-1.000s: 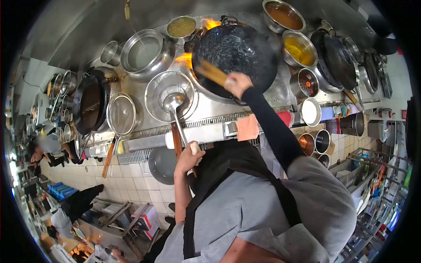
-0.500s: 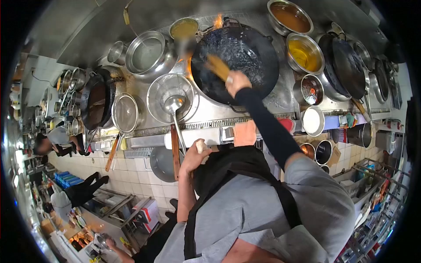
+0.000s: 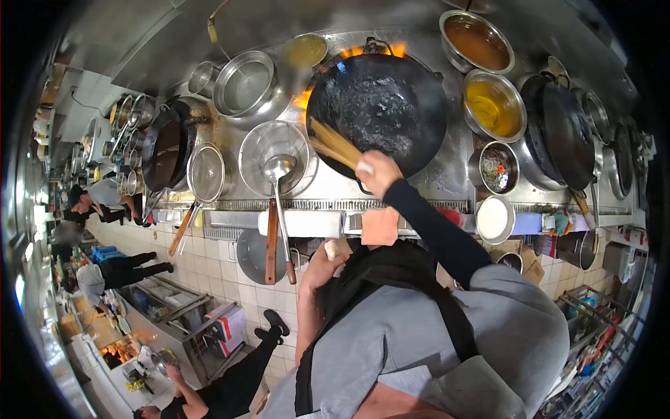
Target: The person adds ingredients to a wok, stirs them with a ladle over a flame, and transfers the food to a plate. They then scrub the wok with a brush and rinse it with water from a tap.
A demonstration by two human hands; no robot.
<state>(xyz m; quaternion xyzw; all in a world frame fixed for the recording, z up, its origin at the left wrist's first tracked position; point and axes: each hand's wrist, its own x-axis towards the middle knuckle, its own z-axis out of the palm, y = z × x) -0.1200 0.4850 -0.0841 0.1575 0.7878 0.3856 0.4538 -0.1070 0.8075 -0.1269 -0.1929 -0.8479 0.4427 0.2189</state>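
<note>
My right hand [image 3: 380, 174], at the end of a dark sleeve, is closed around a bamboo wok brush [image 3: 335, 145]. The brush's split bristles fan over the near left side of a big black wok [image 3: 391, 105]. Dark, glossy wet patches cover the wok's inside, and flames [image 3: 301, 101] show at its left and back edges. My left hand [image 3: 324, 265] is held low by my black apron, fingers curled around something pale that I cannot make out. Just left of it hang the wooden handles of a strainer and a steel ladle [image 3: 279, 167].
A round wire strainer [image 3: 252, 150] and a steel pot [image 3: 244, 87] stand left of the wok. To the right are bowls of brown liquid [image 3: 478, 42] and yellow oil [image 3: 494, 105]. An orange cloth [image 3: 380, 226] lies on the front rail. Co-workers [image 3: 209, 398] are at the left.
My right hand has drawn the brush toward the wok's near left rim. Flames behind the wok show larger. My left hand sits slightly lower and further right. A co-worker at lower left shows more.
</note>
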